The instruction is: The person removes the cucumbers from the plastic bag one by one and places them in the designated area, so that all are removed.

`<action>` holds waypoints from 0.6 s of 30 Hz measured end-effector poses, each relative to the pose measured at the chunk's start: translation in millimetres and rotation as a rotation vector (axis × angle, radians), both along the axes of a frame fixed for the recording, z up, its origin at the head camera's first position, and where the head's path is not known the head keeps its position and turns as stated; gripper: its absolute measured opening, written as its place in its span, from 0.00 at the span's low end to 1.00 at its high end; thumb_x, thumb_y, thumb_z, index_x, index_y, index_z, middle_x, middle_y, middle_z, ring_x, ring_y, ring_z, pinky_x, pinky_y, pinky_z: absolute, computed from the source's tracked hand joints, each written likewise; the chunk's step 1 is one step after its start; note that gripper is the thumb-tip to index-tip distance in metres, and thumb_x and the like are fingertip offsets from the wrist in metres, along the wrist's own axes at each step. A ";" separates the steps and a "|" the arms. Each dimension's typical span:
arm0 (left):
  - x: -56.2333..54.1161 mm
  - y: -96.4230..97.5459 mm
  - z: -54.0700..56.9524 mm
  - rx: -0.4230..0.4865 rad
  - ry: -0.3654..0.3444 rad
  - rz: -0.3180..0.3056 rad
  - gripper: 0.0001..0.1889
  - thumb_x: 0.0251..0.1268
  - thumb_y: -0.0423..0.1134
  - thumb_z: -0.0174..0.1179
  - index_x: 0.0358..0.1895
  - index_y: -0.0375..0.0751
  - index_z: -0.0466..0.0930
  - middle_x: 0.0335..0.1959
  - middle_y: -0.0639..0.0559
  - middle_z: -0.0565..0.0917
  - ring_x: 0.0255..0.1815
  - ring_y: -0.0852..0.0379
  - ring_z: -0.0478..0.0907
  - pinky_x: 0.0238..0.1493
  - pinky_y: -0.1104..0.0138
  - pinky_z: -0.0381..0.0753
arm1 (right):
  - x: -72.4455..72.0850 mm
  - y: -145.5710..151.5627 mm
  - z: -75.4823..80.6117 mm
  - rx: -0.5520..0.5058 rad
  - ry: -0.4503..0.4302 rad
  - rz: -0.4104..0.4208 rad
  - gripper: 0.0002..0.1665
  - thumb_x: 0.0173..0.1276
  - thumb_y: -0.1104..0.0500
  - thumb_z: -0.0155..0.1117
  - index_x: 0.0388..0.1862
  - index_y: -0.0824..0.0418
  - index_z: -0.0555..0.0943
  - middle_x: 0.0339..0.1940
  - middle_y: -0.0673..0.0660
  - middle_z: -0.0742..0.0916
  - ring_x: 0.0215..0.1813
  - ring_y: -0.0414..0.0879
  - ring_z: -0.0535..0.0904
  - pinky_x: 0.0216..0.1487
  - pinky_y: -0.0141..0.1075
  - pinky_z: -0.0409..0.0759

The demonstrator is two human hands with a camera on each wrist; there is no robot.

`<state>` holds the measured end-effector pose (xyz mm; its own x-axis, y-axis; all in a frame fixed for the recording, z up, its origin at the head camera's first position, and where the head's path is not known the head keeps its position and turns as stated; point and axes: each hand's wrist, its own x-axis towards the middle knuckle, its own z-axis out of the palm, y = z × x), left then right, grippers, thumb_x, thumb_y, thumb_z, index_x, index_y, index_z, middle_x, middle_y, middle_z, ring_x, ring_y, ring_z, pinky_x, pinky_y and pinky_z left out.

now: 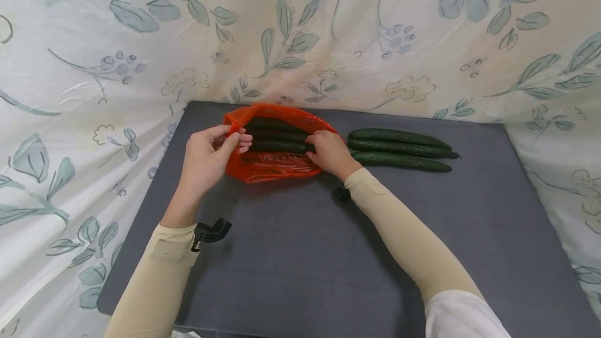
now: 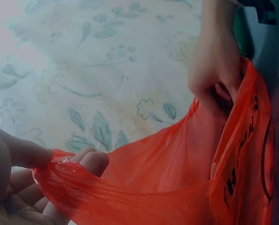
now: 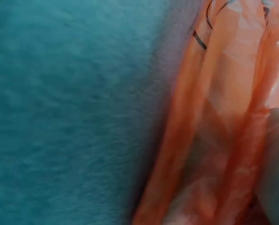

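Note:
A red plastic bag lies with its mouth spread wide, dark printing on its side. Inside it, several dark green cucumbers lie side by side. My left hand pinches the bag's left rim between thumb and fingers; the left wrist view shows the thumb pressing the film. Reaching in over the bag's right rim, my right hand grips the right end of the nearest cucumber in the bag. In the left wrist view its fingertips are hidden behind the red film.
Three more cucumbers lie in a row to the right of the bag, just beyond my right hand. Everything rests on a dark grey table. A floral-patterned cloth hangs behind the table's back edge and along the sides.

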<state>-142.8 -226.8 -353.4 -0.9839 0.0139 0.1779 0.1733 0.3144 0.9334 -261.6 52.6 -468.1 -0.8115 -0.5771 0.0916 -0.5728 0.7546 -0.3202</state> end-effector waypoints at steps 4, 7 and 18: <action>-0.1 -1.4 -0.2 -0.016 0.013 0.003 0.14 0.83 0.34 0.62 0.59 0.25 0.86 0.47 0.38 0.92 0.43 0.54 0.92 0.53 0.68 0.89 | -2.5 -6.6 0.5 0.085 0.017 -0.013 0.17 0.72 0.57 0.78 0.57 0.60 0.91 0.50 0.60 0.92 0.49 0.57 0.89 0.52 0.56 0.90; -0.3 -1.9 0.4 -0.023 0.021 0.005 0.13 0.83 0.34 0.62 0.58 0.26 0.86 0.47 0.38 0.92 0.43 0.51 0.93 0.53 0.68 0.88 | -3.2 -10.1 -1.5 0.127 0.027 -0.015 0.16 0.72 0.56 0.78 0.56 0.57 0.92 0.47 0.58 0.93 0.44 0.58 0.89 0.46 0.58 0.91; 0.4 -1.6 1.5 -0.024 0.010 0.004 0.14 0.83 0.34 0.62 0.59 0.26 0.86 0.47 0.39 0.92 0.41 0.59 0.92 0.53 0.68 0.88 | 3.1 -9.9 -2.8 0.073 0.017 -0.039 0.14 0.72 0.60 0.78 0.55 0.57 0.93 0.47 0.57 0.93 0.44 0.56 0.90 0.48 0.55 0.91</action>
<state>-142.4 -228.4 -351.8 -0.9822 0.0144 0.1875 0.1812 0.3375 0.9237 -258.5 42.7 -470.9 -0.8320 -0.5511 0.0638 -0.5476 0.7973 -0.2540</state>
